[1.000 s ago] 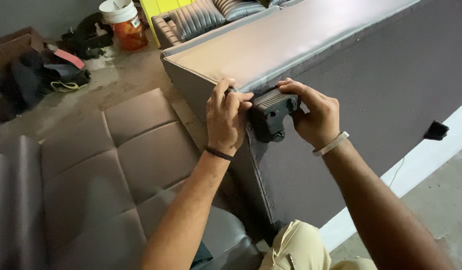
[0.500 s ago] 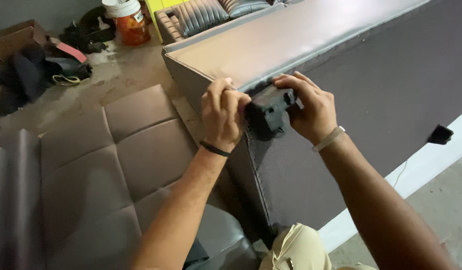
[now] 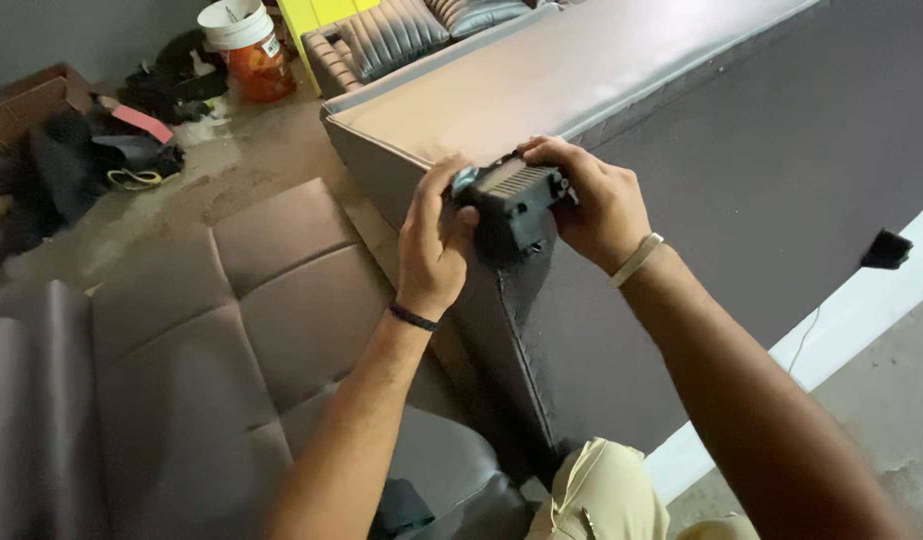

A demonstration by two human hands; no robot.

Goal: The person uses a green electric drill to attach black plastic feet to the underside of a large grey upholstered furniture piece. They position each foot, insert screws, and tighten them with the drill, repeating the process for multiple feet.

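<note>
A black staple gun (image 3: 516, 205) is pressed against the near corner edge of a grey upholstered sofa frame (image 3: 581, 75). My right hand (image 3: 601, 205) wraps the tool's body from the right. At its left end, my left hand (image 3: 433, 240) pinches the cover fabric and touches the tool with the thumb. A dark band circles my left wrist, a pale one my right. The tool's nose is hidden behind my fingers.
A grey padded seat cushion (image 3: 231, 330) lies on the floor at left. An orange-and-white bucket (image 3: 249, 45) and a pile of dark bags (image 3: 131, 140) sit on the concrete floor behind. A small black part (image 3: 886, 250) juts from the frame's side at right.
Both hands and the staple gun have shifted slightly along the corner edge; the tool now sits more level on top of the edge. The view has tilted a little.
</note>
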